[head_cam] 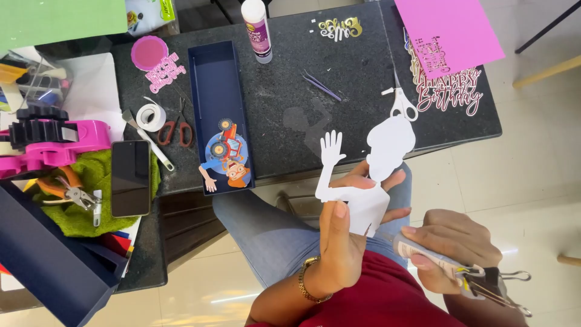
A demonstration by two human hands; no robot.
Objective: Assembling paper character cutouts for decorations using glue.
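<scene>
White paper figure cutout [369, 175] stands pinched in my left hand [342, 242], thumb pressed on its torso, raised arm at 11 o'clock. My right hand [451, 248] at 4 o'clock is clamped on a glue tube [433, 261], nozzle touching the cutout's lower edge, above my jeans [266, 236]

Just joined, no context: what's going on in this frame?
A seated person holds a white paper cutout of a waving figure in the left hand, blank side up. The right hand grips a glue tube, clipped at its end, with the tip at the cutout's lower edge. On the dark table lie a navy tray holding a printed cartoon figure, white-handled scissors, a glue bottle and birthday lettering.
</scene>
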